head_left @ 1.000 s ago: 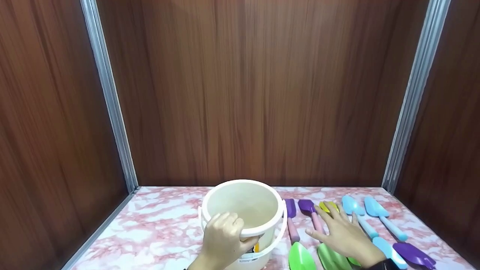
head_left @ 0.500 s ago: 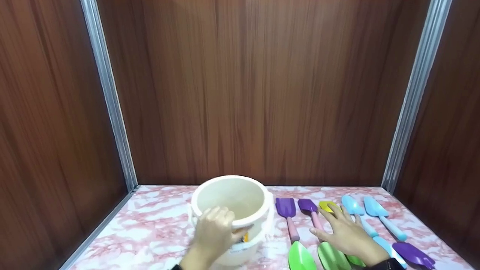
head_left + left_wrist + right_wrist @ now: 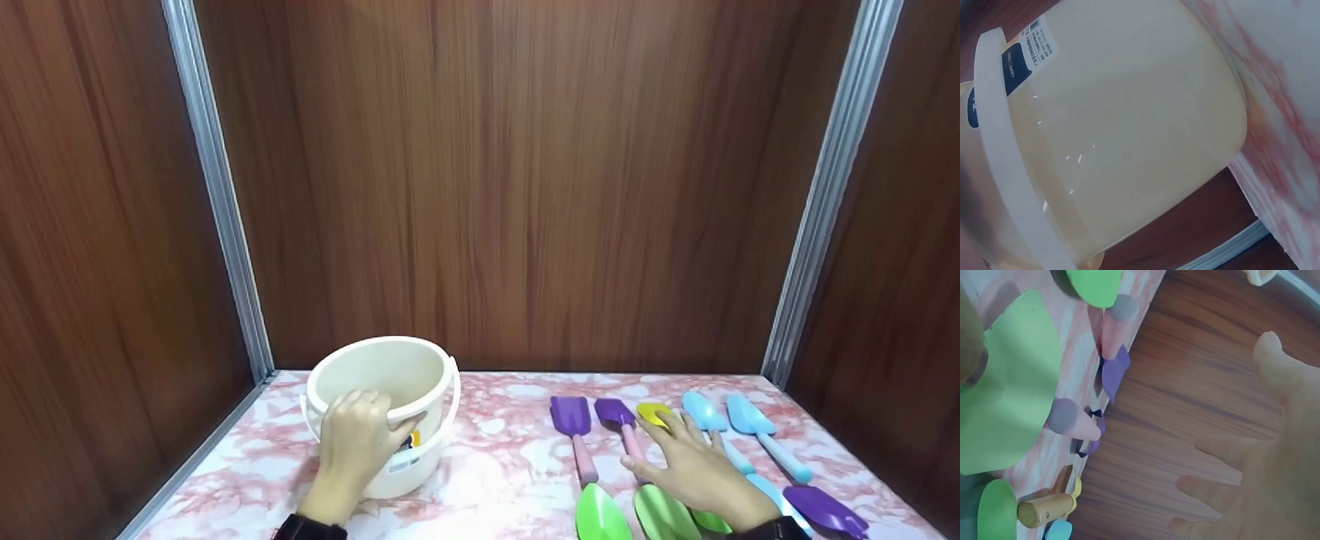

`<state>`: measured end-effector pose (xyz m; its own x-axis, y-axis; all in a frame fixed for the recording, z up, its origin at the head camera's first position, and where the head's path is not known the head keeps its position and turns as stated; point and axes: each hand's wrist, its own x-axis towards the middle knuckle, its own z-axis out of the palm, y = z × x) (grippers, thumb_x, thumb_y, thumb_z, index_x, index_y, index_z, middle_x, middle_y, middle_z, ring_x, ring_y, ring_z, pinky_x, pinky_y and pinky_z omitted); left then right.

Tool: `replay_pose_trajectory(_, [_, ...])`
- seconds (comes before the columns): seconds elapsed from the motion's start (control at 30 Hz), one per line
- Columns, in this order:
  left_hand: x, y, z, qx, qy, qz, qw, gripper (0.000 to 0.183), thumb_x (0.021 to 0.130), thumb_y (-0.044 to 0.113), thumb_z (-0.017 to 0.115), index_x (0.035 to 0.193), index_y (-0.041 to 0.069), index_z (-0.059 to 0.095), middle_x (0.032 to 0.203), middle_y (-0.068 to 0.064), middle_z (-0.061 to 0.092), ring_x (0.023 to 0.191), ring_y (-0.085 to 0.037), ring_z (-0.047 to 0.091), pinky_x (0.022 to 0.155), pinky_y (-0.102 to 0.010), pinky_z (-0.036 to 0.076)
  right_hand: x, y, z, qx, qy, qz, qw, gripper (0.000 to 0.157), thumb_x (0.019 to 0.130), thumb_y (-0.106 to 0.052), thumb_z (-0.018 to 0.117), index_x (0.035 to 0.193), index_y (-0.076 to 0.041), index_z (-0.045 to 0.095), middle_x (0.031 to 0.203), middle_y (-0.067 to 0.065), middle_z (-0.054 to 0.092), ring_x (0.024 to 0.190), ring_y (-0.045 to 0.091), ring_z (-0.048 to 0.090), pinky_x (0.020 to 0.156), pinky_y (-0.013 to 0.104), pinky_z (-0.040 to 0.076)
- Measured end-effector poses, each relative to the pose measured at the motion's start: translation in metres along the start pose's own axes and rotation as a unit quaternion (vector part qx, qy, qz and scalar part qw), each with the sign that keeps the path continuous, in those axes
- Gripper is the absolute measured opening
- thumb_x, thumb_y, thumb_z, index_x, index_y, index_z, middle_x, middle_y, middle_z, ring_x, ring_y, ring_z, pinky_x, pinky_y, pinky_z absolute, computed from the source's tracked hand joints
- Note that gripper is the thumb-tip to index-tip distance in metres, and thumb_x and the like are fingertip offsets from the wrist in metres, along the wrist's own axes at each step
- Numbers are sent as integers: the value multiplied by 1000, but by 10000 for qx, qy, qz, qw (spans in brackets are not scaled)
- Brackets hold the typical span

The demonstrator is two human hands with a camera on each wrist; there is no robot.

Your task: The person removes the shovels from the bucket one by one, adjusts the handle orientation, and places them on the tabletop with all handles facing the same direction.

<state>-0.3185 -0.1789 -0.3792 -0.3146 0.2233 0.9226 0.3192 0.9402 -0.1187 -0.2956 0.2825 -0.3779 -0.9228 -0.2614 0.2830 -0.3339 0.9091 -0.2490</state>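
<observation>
At the left of the head view my left hand (image 3: 354, 435) grips the near rim of a white plastic bucket (image 3: 409, 476), fingers over the edge and thumb outside. The left wrist view looks along the bucket's side (image 3: 1140, 124), with its band-like handle (image 3: 1002, 146) and a label (image 3: 1039, 42). My right hand (image 3: 694, 472) hovers with spread fingers over several small garden trowels, holding nothing. Around it lie a yellow trowel (image 3: 654, 412), a purple trowel with a pink handle (image 3: 616, 412) and a broad green trowel (image 3: 664, 511). The right wrist view shows the right hand (image 3: 1275, 461) above the trowels.
Another purple trowel (image 3: 571, 415) lies left of the group, with a bright green one (image 3: 601, 514) nearer the front. Blue trowels (image 3: 703, 410) and a purple one (image 3: 823, 510) lie to the right. Brown wood-grain walls (image 3: 517, 187) enclose the marbled tabletop (image 3: 502, 480).
My left hand has moved the bucket from the middle of the table toward the left and slightly back, uncovering the leftmost purple trowel. The right hand has hardly moved.
</observation>
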Motion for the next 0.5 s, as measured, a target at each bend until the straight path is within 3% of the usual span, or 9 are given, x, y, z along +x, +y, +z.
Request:
replay_pose_trajectory(0.27, [-1,-14,0,42,-104,-187,9998,50,73,49,92,72,9,61,67,-5,58,66,-29,57,65,-44,47,3,-3,-1,20,-157,37,9999,82,100,-67,56,154,-6,54,164,32,37,148,69,22,106,90,12])
replay_pose_trajectory(0.5, [1,-18,0,-159,-491,-518,9973,47,94,49,67,107,4,69,103,-16,64,100,-39,56,86,-52,42,4,-3,-2,42,-227,104,9997,81,99,-66,58,153,-5,55,163,32,37,149,68,22,106,90,10])
